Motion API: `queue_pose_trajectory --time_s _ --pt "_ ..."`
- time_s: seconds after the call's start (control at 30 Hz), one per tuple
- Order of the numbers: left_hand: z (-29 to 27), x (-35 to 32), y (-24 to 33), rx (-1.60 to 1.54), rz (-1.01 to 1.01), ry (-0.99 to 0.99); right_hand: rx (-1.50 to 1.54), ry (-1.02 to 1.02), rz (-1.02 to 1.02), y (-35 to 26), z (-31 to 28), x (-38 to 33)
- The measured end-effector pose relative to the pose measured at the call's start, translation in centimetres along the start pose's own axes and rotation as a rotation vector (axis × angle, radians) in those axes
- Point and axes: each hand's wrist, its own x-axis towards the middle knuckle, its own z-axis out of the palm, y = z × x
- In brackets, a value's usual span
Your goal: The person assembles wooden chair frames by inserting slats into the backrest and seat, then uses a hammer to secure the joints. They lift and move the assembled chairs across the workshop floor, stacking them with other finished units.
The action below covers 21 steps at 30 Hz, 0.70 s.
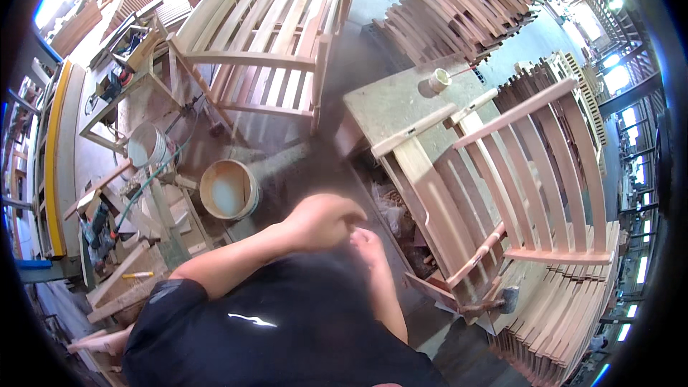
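Clearly, both hands are close together in front of the person's chest, above the dark shirt. The left hand point(326, 218) is curled with fingers bent inward, and the right hand point(367, 240) lies just beside it, touching or nearly touching; the blur hides whether they hold anything between them. To the right stands the slatted chair frame of pale reddish wood point(516, 186), resting on the grey flat table point(394, 104). A hammer with a dark head point(505, 301) lies at the frame's near end. Left of the hands, a round wooden-coloured bucket point(229, 190) stands on the floor, near a white plastic bucket point(147, 145).
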Motion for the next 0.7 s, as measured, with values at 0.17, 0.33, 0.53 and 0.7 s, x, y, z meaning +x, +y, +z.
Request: queue_pose_trajectory --time_s 0.17,0.33,0.53,0.7 --pt "-5.5 2.2 -7.8 0.246 0.023 0.293 -0.249 -0.047 -0.119 0.4 2.5 11.9" --pt "-9.4 5.6 -16.8 -0.311 -0.499 0.321 -0.336 -0.072 -0.198 -3.7 3.0 22.1" --pt "-14.6 10.8 -29.9 -0.554 -0.876 0.494 -0.306 -0.192 -0.182 -13.3 3.8 34.6" --pt "-21.7 14.2 -35.2 -0.766 -0.974 0.781 -0.298 -0.214 -0.166 -26.5 6.1 40.8"
